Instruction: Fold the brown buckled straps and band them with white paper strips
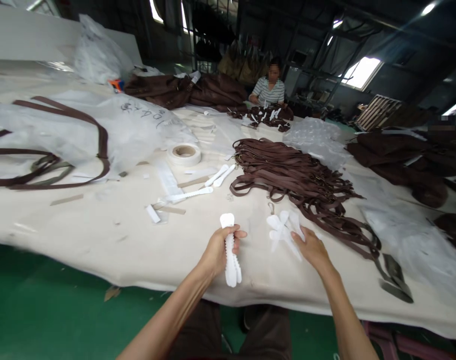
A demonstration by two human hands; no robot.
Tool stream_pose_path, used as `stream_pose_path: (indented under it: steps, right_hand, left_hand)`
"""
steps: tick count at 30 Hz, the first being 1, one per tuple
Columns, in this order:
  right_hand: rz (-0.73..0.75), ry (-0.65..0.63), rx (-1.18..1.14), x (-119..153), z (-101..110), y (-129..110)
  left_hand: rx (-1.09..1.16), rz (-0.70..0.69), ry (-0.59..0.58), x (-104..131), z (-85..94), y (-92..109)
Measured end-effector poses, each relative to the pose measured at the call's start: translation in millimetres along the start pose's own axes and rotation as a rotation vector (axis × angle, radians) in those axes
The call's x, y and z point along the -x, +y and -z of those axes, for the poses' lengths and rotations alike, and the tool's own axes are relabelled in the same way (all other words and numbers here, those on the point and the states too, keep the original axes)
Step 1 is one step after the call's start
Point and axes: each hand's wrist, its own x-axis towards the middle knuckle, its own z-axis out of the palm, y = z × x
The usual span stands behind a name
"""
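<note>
At the near edge of the table [100, 240], the left hand [216, 250] is closed around a bunch of white plastic strips [231, 255], held upright; how many are in the bunch cannot be told. Just beside it, the right hand [312, 247] rests with its fingers spread on a small pile of loose strips [282, 227] lying on the cloth, roughly four. Farther in, three more single strips [197, 192] lie apart, near one roll of tape [184, 154]. To the right, one large heap of brown straps [295, 175] spreads across the table. At the far end, one person in a striped shirt [269, 90] sits at work.
</note>
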Motion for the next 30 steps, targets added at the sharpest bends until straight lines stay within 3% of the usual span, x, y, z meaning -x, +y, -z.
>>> stream_pose_path:
  steps: [2,3,4,8,10,14,19,24,26,30]
  right_hand:
    - [0.069,0.132,-0.006,10.8,-1.5,-9.9]
    - [0.084,0.153,-0.062,20.8,-4.4,-19.9]
    - [0.081,0.095,-0.151,32.8,-8.9,-32.2]
    - [-0.051,-0.525,-0.63,79.5,-42.0,-84.9]
    - [-0.099,-0.608,-0.786,93.7,-61.2,-100.8]
    - [-0.169,-0.492,-0.892,106.0,-85.1,-106.7]
    - [-0.198,-0.434,-0.857,109.9,-88.4,-101.4]
    - [-0.145,-0.639,-0.871,105.6,-76.2,-100.2]
    - [-0.128,-0.659,-0.891,105.2,-74.5,-101.0]
    - [-0.148,-0.49,-0.813,111.3,-82.1,-103.8]
  left_hand:
    - [0.05,0.036,-0.028,1.3,-2.7,1.0]
    - [0.069,0.047,-0.061,2.4,-4.4,1.8]
    - [0.089,0.053,-0.105,3.8,-6.2,2.5]
    - [0.075,0.046,-0.23,7.5,-11.2,0.7]
    - [0.001,0.008,-0.235,8.1,-10.4,-3.6]
    - [-0.065,-0.072,-0.152,11.3,-2.8,-16.3]
    - [-0.112,-0.163,-0.059,21.3,5.9,-27.4]
    - [-0.074,-0.112,-0.096,24.3,13.9,-26.1]
    - [-0.049,-0.083,-0.122,24.3,16.2,-25.0]
    - [-0.037,-0.09,-0.102,25.1,16.1,-25.2]
